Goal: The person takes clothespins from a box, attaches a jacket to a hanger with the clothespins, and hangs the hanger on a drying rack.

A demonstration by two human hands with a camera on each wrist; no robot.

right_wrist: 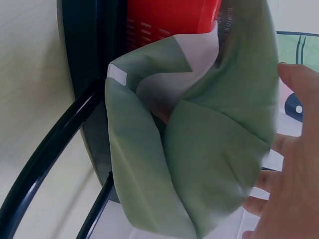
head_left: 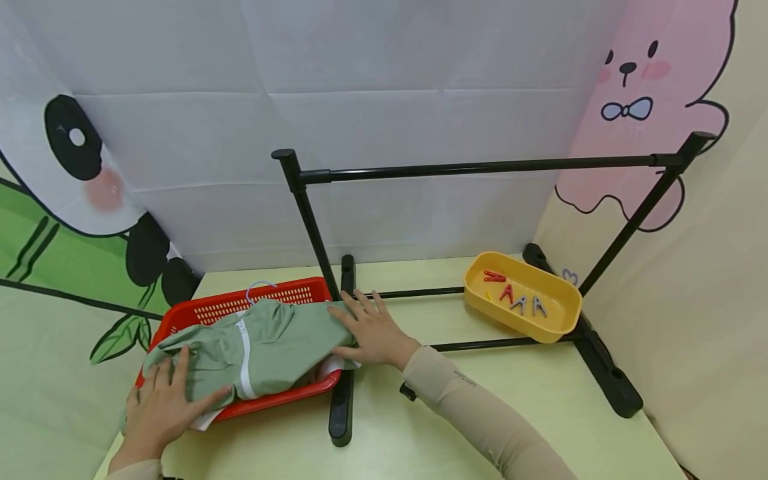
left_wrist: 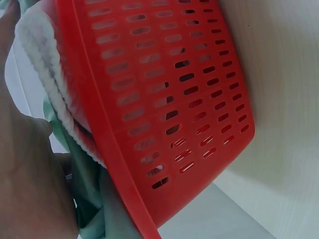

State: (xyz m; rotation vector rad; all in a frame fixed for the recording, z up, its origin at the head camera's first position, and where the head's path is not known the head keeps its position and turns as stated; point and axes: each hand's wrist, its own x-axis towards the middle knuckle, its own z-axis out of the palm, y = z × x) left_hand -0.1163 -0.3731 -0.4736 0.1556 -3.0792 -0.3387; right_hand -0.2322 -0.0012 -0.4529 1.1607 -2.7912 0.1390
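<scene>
A green zip-up garment point(head_left: 276, 353) with a white zipper point(head_left: 245, 357) lies spread across the top of a red slotted basket point(head_left: 288, 401). Above its far edge shows the pale hook of a hanger point(head_left: 261, 283). My left hand point(head_left: 159, 410) rests on the garment's near left part with fingers spread. At the garment's right end, my right hand point(head_left: 375, 333) touches the fabric with straight, spread fingers. The right wrist view shows that end hanging as a loose, gaping fold point(right_wrist: 214, 159). A white fluffy edge point(left_wrist: 42, 55) lies over the basket rim in the left wrist view.
A black rack point(head_left: 480, 169) stands on the pale table point(head_left: 456, 427), its left foot point(head_left: 341, 420) close beside the basket. At the right, a yellow tray point(head_left: 486, 303) holds several small red, grey and yellow clips. A printed cloth point(head_left: 390, 120) hangs behind.
</scene>
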